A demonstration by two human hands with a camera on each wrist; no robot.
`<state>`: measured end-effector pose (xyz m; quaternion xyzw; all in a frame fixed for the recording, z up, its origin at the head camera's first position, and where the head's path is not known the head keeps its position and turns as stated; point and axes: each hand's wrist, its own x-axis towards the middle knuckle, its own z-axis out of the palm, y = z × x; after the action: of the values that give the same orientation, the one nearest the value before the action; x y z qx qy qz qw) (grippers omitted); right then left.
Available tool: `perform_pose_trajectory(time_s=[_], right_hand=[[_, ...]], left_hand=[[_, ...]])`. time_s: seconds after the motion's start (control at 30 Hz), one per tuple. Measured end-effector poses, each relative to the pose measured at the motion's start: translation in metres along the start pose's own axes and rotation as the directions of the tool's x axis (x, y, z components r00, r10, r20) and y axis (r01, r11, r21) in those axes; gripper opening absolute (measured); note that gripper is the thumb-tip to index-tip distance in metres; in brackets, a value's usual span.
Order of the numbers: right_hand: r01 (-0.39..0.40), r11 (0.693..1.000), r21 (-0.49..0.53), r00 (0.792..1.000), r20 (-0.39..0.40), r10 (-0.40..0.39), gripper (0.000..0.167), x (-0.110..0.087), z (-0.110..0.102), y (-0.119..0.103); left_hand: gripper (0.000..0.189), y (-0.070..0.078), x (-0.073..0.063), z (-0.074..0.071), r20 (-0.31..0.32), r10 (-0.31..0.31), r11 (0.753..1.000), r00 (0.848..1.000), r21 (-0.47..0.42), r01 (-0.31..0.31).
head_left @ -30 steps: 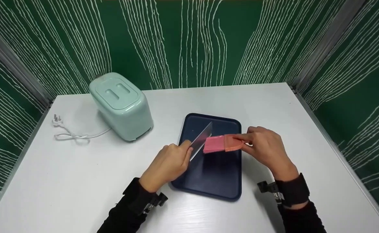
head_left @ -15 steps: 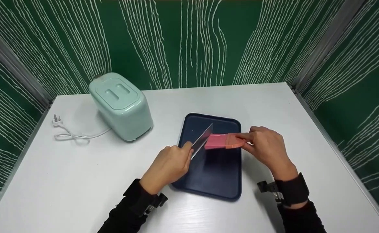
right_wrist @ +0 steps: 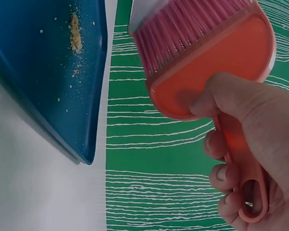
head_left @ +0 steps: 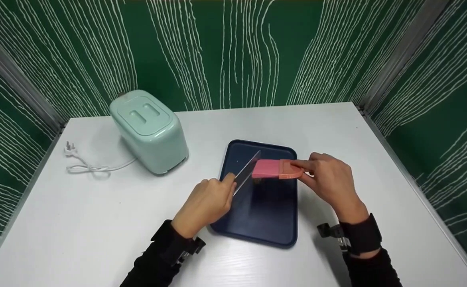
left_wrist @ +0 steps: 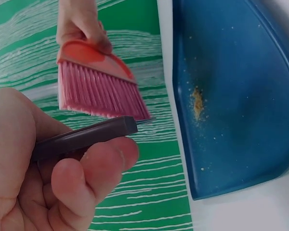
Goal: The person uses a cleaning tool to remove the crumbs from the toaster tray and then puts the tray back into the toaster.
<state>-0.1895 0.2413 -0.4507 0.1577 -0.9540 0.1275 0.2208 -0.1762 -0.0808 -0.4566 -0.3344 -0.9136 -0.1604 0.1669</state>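
My left hand grips the dark handle of a knife with a broad, flat metal blade. The blade stands on a slant over a dark blue tray. In my right hand is a small orange brush, held by its handle with the thumb on the orange head. Its pink bristles point left, right at the blade's face. A small heap of tan crumbs lies on the tray, with finer specks scattered around it; the bristles partly cover it in the head view.
A mint-green toaster stands at the back left of the white table. Its white cord and plug lie beside it. Green walls with white lines enclose the back and sides.
The brush has moved up along the blade, away from the person, and tan crumbs now show below the bristles. The knife has barely shifted, and the tray stays in place.
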Motion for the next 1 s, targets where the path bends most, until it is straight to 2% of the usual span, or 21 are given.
perform_pose_trajectory(time_s=[0.2, 0.63, 0.77, 1.0], right_hand=[[-0.009, 1.0, -0.018, 1.0, 0.007, 0.009, 0.025, 0.0, 0.006, 0.003], [-0.039, 0.999, -0.025, 0.989, 0.142, 0.042, 0.027, -0.001, 0.003, 0.007], [-0.074, 0.997, 0.007, 0.979, 0.193, 0.071, 0.033, -0.001, 0.0, 0.009], [-0.172, 0.98, 0.101, 0.958, 0.251, 0.142, 0.032, 0.001, -0.004, 0.012]], left_hand=[[0.021, 0.001, 0.001, -0.001, 0.021, -0.003, 0.999, 1.0, -0.043, 0.004], [0.021, -0.003, 0.002, -0.001, 0.015, 0.0, 0.998, 1.0, -0.055, 0.001], [0.021, -0.005, 0.002, -0.001, 0.013, -0.01, 0.998, 1.0, -0.062, 0.011], [0.02, -0.009, 0.003, 0.0, -0.015, -0.026, 0.994, 1.0, -0.108, 0.024]])
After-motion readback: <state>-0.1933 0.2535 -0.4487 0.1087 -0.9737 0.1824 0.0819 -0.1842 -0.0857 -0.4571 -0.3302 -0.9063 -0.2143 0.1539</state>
